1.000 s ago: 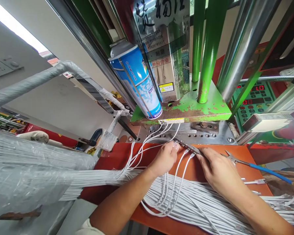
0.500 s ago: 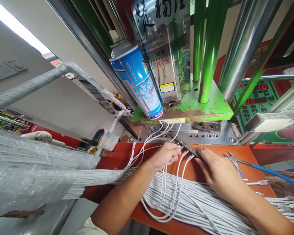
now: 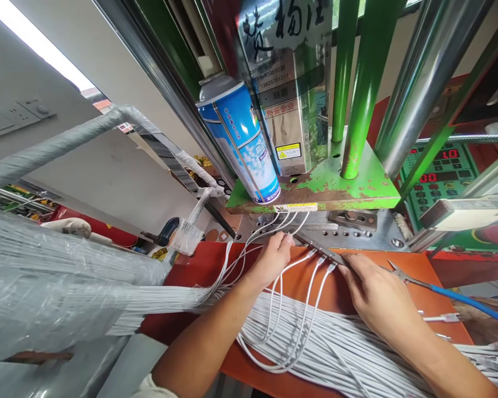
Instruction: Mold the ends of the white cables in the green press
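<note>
My left hand [image 3: 274, 258] rests on the orange table [image 3: 402, 264], its fingers closed on thin white cables [image 3: 257, 235] that run up under the green press plate [image 3: 340, 190]. A narrow metal fixture strip [image 3: 321, 250] lies slanted between my hands, with several white cable ends plugged into it. My right hand [image 3: 369, 296] lies on the table with its fingertips pressed against the strip's right end. Loops of white cable [image 3: 290, 337] hang from the strip back over a thick bundle of white cables [image 3: 348, 354].
A blue spray can [image 3: 240, 143] leans on the green plate. Blue-handled pliers [image 3: 440, 290] lie at the right on the table. A plastic-wrapped cable bundle [image 3: 53, 276] fills the left. A green control panel [image 3: 437, 171] with red digits stands behind the steel columns.
My left hand has left the strip's left end and moved up-left to the cables under the press plate. My right hand stays at the strip's right end.
</note>
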{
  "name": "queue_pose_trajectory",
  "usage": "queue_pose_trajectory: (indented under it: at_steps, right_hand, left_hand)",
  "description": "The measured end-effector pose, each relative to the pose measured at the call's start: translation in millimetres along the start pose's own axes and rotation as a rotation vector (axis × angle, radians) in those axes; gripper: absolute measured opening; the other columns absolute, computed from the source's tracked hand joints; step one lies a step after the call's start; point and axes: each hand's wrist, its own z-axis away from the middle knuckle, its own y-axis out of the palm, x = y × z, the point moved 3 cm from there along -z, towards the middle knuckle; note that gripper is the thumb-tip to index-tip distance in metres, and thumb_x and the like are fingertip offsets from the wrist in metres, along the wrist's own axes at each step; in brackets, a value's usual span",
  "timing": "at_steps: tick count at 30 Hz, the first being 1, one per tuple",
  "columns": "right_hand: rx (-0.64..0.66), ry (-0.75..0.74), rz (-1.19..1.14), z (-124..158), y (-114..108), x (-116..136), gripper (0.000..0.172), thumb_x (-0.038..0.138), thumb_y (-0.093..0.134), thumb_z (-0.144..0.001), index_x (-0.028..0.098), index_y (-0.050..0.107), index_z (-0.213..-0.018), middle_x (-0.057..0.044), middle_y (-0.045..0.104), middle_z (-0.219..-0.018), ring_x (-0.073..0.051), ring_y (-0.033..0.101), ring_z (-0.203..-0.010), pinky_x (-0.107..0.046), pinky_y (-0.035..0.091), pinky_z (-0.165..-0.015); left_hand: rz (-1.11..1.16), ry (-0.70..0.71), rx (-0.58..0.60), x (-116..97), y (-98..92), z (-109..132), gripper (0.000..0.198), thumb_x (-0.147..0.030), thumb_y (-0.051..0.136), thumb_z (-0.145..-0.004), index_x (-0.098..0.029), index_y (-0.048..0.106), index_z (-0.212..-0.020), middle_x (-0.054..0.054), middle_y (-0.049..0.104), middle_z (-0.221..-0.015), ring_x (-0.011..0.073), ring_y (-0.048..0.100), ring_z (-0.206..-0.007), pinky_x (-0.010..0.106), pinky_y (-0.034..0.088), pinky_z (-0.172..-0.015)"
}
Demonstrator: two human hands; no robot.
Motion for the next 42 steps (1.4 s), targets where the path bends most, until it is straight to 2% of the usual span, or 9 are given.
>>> queue_pose_trajectory:
  at_steps: [6, 12, 17, 22, 28, 33, 37, 40, 42]
  right_hand:
    - [-0.006, -0.029, 0.015, 0, 0, 1, 0.033, 0.044, 0.03, -0.109, 0.024, 0.056, -0.104, -0.005, 0.068, -0.096, -0.024, 0.066, -0.079, -0.037, 0.038, -0.065]
    - [0.024, -0.091, -0.077, 3, 1, 5, 0.04, 0.047, 0.028, -0.109, 0.023, 0.061, -0.107, -0.007, 0.07, -0.097, -0.025, 0.069, -0.081, -0.038, 0.045, -0.071]
    - [-0.001, -0.023, -0.017, 1, 0, 4, 0.039, 0.046, 0.03, -0.108, 0.023, 0.062, -0.108, -0.007, 0.071, -0.099, -0.028, 0.069, -0.083, -0.039, 0.044, -0.067]
    - [0.057, -0.035, -0.036, 0, -1, 6, 0.041, 0.045, 0.028, -0.108, 0.022, 0.061, -0.099, -0.007, 0.07, -0.094, -0.027, 0.069, -0.083, -0.038, 0.043, -0.068]
    - [0.071, 0.029, -0.028, 0, -1, 7, 0.036, 0.041, 0.029, -0.108, 0.022, 0.06, -0.107, -0.007, 0.07, -0.101, -0.028, 0.069, -0.09, -0.039, 0.042, -0.071]
    - [0.111, -0.04, -0.078, 0, -5, 11, 0.035, 0.04, 0.031, -0.108, 0.022, 0.059, -0.097, -0.006, 0.069, -0.095, -0.026, 0.068, -0.083, -0.037, 0.04, -0.07]
    - [0.134, -0.125, -0.164, -3, -9, 13, 0.032, 0.036, 0.034, -0.107, 0.022, 0.06, -0.095, -0.006, 0.069, -0.091, -0.025, 0.067, -0.084, -0.036, 0.041, -0.072]
    - [0.121, -0.07, -0.179, -3, -6, 12, 0.032, 0.036, 0.037, -0.106, 0.021, 0.061, -0.093, -0.006, 0.07, -0.091, -0.024, 0.067, -0.083, -0.035, 0.041, -0.071]
    - [0.12, -0.025, -0.149, -3, -3, 11, 0.033, 0.036, 0.034, -0.107, 0.021, 0.062, -0.098, -0.007, 0.07, -0.097, -0.025, 0.068, -0.084, -0.035, 0.04, -0.07]
  left_hand:
    - [0.02, -0.111, 0.202, 3, 0.1, 1, 0.043, -0.057, 0.056, -0.092, -0.017, 0.057, -0.078, -0.007, 0.04, -0.048, 0.0079, 0.035, -0.04, 0.021, 0.034, -0.042]
    - [-0.077, -0.224, 0.192, 3, 1.3, -5, 0.041, -0.056, 0.056, -0.092, -0.02, 0.052, -0.072, -0.008, 0.034, -0.047, 0.0073, 0.027, -0.034, 0.022, 0.021, -0.035]
    - [-0.056, -0.198, 0.208, 3, 2.1, -7, 0.04, -0.05, 0.055, -0.093, -0.02, 0.048, -0.068, -0.008, 0.032, -0.047, 0.0063, 0.025, -0.034, 0.022, 0.017, -0.038]
    - [-0.073, -0.192, 0.199, 2, 4.1, -3, 0.042, -0.051, 0.054, -0.093, -0.02, 0.049, -0.066, -0.007, 0.035, -0.045, 0.0074, 0.028, -0.035, 0.023, 0.019, -0.04]
    - [-0.109, -0.181, 0.178, -2, 5.2, 3, 0.044, -0.052, 0.053, -0.094, -0.02, 0.047, -0.064, -0.008, 0.03, -0.045, 0.0059, 0.023, -0.036, 0.023, 0.016, -0.042]
    - [-0.184, -0.181, 0.18, -3, 8.7, 3, 0.044, -0.055, 0.05, -0.096, -0.022, 0.04, -0.067, -0.009, 0.029, -0.048, 0.0071, 0.023, -0.037, 0.023, 0.019, -0.041]
    - [-0.323, -0.094, 0.108, -9, 12.2, 5, 0.045, -0.051, 0.045, -0.101, -0.022, 0.036, -0.067, -0.007, 0.029, -0.054, 0.0089, 0.027, -0.045, 0.023, 0.025, -0.047]
    - [-0.491, 0.042, -0.013, -23, 13.3, 16, 0.038, -0.043, 0.05, -0.101, -0.02, 0.048, -0.071, 0.0, 0.048, -0.066, 0.0147, 0.048, -0.065, 0.026, 0.036, -0.062]
    - [-0.752, 0.215, -0.152, -36, 14.8, 31, 0.028, -0.039, 0.05, -0.103, -0.019, 0.059, -0.084, 0.006, 0.061, -0.085, 0.0198, 0.058, -0.085, 0.03, 0.041, -0.076]
